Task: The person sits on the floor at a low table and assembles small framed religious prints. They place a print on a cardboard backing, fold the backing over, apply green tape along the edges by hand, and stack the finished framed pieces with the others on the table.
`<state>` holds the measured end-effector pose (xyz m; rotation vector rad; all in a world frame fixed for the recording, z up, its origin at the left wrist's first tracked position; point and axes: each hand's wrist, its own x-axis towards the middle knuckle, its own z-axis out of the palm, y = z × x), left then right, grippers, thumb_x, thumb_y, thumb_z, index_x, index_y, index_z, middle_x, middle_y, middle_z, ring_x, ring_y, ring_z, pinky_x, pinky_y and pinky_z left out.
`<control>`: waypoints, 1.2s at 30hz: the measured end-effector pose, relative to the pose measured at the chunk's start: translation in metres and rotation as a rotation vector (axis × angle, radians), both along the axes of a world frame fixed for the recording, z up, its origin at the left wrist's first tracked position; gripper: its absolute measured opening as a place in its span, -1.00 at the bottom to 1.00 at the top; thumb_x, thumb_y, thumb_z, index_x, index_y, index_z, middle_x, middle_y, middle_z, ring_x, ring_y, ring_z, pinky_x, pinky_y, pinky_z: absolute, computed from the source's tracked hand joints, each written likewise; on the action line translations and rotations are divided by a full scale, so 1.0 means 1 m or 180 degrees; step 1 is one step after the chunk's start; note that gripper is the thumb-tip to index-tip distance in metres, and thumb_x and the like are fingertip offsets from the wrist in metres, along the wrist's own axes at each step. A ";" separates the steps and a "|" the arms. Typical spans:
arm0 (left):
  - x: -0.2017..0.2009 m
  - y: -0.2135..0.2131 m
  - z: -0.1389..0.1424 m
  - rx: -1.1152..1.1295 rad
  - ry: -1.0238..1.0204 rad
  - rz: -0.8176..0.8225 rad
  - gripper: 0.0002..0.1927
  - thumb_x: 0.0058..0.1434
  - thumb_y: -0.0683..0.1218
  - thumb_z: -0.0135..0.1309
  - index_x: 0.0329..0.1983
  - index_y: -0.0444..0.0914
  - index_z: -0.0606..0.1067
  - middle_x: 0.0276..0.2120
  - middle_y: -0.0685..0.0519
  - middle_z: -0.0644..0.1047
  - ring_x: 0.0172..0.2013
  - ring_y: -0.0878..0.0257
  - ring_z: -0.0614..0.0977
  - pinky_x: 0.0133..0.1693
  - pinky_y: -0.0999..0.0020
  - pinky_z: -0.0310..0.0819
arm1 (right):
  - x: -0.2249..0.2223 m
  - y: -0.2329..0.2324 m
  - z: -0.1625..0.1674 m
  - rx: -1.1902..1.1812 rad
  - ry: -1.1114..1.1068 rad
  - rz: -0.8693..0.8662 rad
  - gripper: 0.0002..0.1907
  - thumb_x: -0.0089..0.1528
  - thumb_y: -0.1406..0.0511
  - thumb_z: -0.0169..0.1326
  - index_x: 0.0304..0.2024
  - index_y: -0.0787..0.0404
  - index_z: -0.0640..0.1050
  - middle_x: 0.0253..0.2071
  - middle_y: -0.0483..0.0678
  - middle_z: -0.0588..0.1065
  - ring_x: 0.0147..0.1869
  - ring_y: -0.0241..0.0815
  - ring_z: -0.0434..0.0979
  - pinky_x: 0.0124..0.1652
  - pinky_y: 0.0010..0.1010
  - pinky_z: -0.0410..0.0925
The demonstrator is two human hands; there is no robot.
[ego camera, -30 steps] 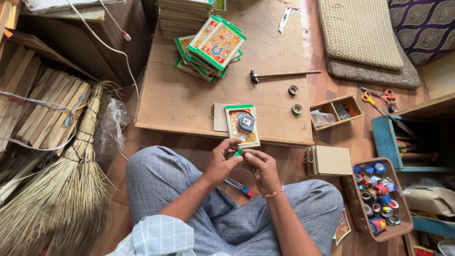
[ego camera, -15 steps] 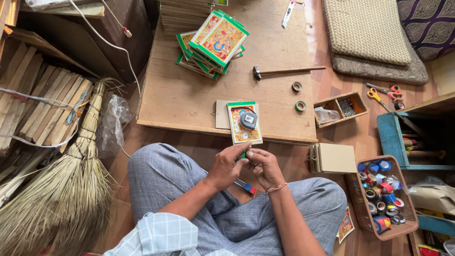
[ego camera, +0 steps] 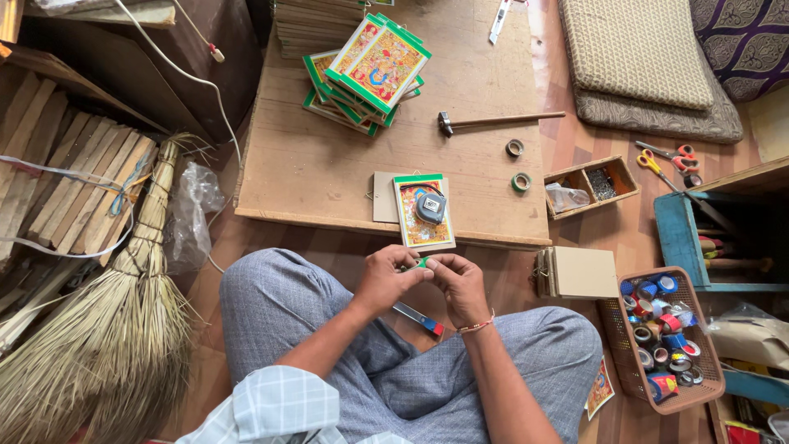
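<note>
Pinching: green tape piece (ego camera: 420,265) is held between fingertips of left hand (ego camera: 386,279) and right hand (ego camera: 458,284), near the board edge.
Beyond: framed picture (ego camera: 422,211) is laid on wooden board (ego camera: 329,164), tape dispenser (ego camera: 430,205) on top.
Far right: hammer (ego camera: 493,122).

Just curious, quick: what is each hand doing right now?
Left hand: shut, pinching a small green strip.
Right hand: shut, pinching the same strip.

Matt wooden board (ego camera: 329,164) — glossy paper pictures (ego camera: 374,62) — rough straw broom (ego camera: 115,329).
</note>
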<state>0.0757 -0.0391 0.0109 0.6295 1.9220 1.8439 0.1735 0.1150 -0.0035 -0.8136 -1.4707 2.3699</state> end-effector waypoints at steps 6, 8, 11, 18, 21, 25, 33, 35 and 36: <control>-0.028 0.000 -0.013 -0.0556 0.0735 -0.0019 -0.66 0.00 0.04 0.38 -0.48 -0.35 0.60 -0.43 -0.09 0.62 -0.41 0.17 0.66 -0.32 0.28 0.52 | -0.004 0.016 -0.023 0.0910 -0.0095 -0.0735 -0.89 0.20 0.44 0.24 -0.22 0.36 0.65 -0.28 -0.07 0.62 -0.23 -0.35 0.58 -0.16 -0.53 0.45; -0.038 0.001 -0.018 -0.0899 0.0745 0.0172 -0.64 -0.01 0.06 0.38 -0.52 -0.34 0.59 -0.50 -0.13 0.60 -0.46 0.10 0.66 -0.33 0.24 0.52 | -0.009 0.028 -0.032 0.1178 -0.0207 -0.1056 -0.90 0.19 0.45 0.26 -0.23 0.35 0.65 -0.30 -0.10 0.61 -0.25 -0.37 0.56 -0.18 -0.55 0.43; -0.046 0.005 -0.027 -0.1453 0.0360 0.0282 -0.61 -0.06 0.08 0.39 -0.61 -0.33 0.57 -0.62 -0.15 0.56 -0.54 0.04 0.65 -0.36 0.18 0.52 | -0.015 0.038 -0.045 0.1268 -0.0491 -0.1346 -0.90 0.19 0.44 0.28 -0.25 0.36 0.65 -0.33 -0.11 0.58 -0.31 -0.38 0.52 -0.26 -0.52 0.43; -0.050 0.010 -0.033 -0.1186 -0.0334 0.0343 -0.66 -0.10 -0.01 0.39 -0.47 -0.33 0.52 -0.59 -0.05 0.61 -0.55 0.19 0.69 -0.41 0.28 0.58 | -0.020 0.033 -0.046 0.1196 -0.0524 -0.1274 -0.91 0.20 0.43 0.25 -0.29 0.39 0.63 -0.36 -0.06 0.59 -0.36 -0.34 0.56 -0.32 -0.50 0.50; -0.051 0.012 -0.031 -0.1070 -0.0568 0.0166 -0.74 -0.03 -0.05 0.34 -0.38 -0.32 0.58 -0.56 0.00 0.63 -0.56 0.27 0.68 -0.43 0.33 0.57 | -0.023 0.030 -0.039 0.1263 -0.0440 -0.1279 -0.90 0.20 0.43 0.24 -0.29 0.41 0.63 -0.35 -0.06 0.60 -0.34 -0.34 0.58 -0.29 -0.49 0.52; -0.051 0.014 -0.032 -0.0956 -0.0599 0.0112 -0.80 0.02 -0.08 0.30 -0.39 -0.32 0.65 -0.55 0.04 0.65 -0.56 0.32 0.66 -0.43 0.38 0.57 | -0.025 0.025 -0.031 0.1416 -0.0373 -0.1321 -0.91 0.21 0.44 0.25 -0.29 0.42 0.63 -0.36 -0.06 0.60 -0.34 -0.36 0.57 -0.27 -0.50 0.51; -0.049 0.018 -0.041 -0.1021 -0.0596 0.0262 -0.82 -0.02 -0.09 0.30 -0.42 -0.30 0.65 -0.54 0.01 0.66 -0.53 0.31 0.65 -0.41 0.36 0.54 | -0.027 0.021 -0.024 0.1672 -0.0558 -0.1366 -0.92 0.20 0.44 0.26 -0.30 0.41 0.64 -0.38 -0.08 0.60 -0.35 -0.39 0.56 -0.28 -0.55 0.48; -0.050 0.018 -0.043 -0.1037 -0.0569 0.0271 -0.82 -0.03 -0.09 0.30 -0.42 -0.30 0.65 -0.54 0.02 0.66 -0.52 0.31 0.66 -0.39 0.36 0.54 | -0.027 0.021 -0.025 0.1817 -0.0626 -0.1372 -0.92 0.19 0.44 0.26 -0.31 0.40 0.65 -0.39 -0.08 0.60 -0.35 -0.40 0.55 -0.29 -0.56 0.46; -0.050 0.018 -0.044 -0.1047 -0.0570 0.0270 -0.82 -0.03 -0.09 0.30 -0.42 -0.29 0.65 -0.53 0.02 0.66 -0.52 0.31 0.66 -0.39 0.36 0.55 | -0.028 0.021 -0.027 0.1916 -0.0665 -0.1372 -0.92 0.19 0.44 0.27 -0.32 0.40 0.65 -0.39 -0.09 0.60 -0.36 -0.40 0.54 -0.30 -0.56 0.44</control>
